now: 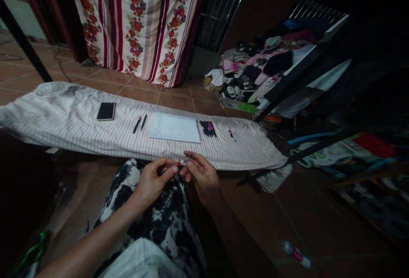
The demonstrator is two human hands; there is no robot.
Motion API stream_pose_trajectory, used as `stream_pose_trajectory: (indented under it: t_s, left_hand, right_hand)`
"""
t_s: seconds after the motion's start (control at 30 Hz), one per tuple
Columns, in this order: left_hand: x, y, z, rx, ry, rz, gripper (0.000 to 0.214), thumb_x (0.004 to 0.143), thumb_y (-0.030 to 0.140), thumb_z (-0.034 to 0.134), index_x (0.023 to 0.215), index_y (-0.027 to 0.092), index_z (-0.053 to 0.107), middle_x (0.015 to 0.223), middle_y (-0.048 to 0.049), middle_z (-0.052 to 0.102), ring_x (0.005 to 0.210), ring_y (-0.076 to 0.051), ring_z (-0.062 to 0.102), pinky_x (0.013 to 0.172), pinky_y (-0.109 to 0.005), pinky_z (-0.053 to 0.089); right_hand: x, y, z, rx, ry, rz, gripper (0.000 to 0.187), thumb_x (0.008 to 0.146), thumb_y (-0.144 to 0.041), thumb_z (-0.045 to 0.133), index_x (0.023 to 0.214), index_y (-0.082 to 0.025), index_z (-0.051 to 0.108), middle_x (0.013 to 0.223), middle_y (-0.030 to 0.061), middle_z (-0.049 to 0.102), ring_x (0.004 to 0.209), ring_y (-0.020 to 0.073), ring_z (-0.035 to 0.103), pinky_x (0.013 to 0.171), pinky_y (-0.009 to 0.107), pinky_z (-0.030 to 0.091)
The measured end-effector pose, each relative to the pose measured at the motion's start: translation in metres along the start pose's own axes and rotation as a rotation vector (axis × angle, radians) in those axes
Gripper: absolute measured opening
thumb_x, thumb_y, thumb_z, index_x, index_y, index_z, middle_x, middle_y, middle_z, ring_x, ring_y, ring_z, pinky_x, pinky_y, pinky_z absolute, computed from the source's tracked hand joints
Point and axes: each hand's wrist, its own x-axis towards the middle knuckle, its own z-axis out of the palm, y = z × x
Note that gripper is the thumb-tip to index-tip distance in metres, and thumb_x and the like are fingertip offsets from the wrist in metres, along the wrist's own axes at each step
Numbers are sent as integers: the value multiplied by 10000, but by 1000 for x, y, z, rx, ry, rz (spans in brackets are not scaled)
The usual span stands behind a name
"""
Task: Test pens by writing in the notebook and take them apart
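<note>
Above my lap, a pen (181,162) with red, white and blue parts is held between both hands. My left hand (157,179) pinches its left part, thumb and fingers closed round it. At the other end, my right hand (202,174) grips the pale tip with thumb and fingertips. Just beyond the hands, a spiral notebook (174,127) lies open on a striped cloth (128,143). Two dark pens, one of them a black pen (144,122), rest left of it. A row of several dark pens (208,128) lies right of the notebook, with small pastel items (233,134) further right.
A phone (106,111) lies on the cloth at the left. Behind hangs a floral curtain (137,26); a heap of clothes (255,65) fills the back right. Dark metal bars (306,146) slant across the right side. A bottle (295,253) lies on the tiled floor.
</note>
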Motion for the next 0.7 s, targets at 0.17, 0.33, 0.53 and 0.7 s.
stream_pose_trajectory:
  t_s: [0.17,0.33,0.53,0.7]
  left_hand:
    - [1,0,1,-5,-9,-13,191,696,337,650,770,160,654,645,6,629,574,-120,546,536,-211,418]
    - [-1,4,-2,104,-1,64,189,727,309,621,842,172,684,810,-40,691,776,-179,613,704,-261,462]
    - [0,6,-8,174,-83,171,204,760,253,593,928,221,703,944,-49,677,937,-196,603,870,-304,439]
    - [2,5,-11,227,-66,162,207,740,279,620,921,222,703,913,-43,670,863,-189,608,805,-301,463]
  right_hand:
    - [1,1,-1,-39,5,-4,233,673,-343,701,817,-164,663,588,-1,631,460,78,529,396,176,381]
    - [1,3,0,-5,41,-10,239,661,-346,710,806,-164,656,660,10,650,451,65,524,386,171,380]
    - [0,-1,-3,27,28,-33,204,692,-319,690,828,-170,659,604,-5,635,468,65,529,409,166,381]
    - [-1,-5,-5,46,7,-34,241,698,-316,684,894,-178,661,674,11,658,496,73,543,415,175,382]
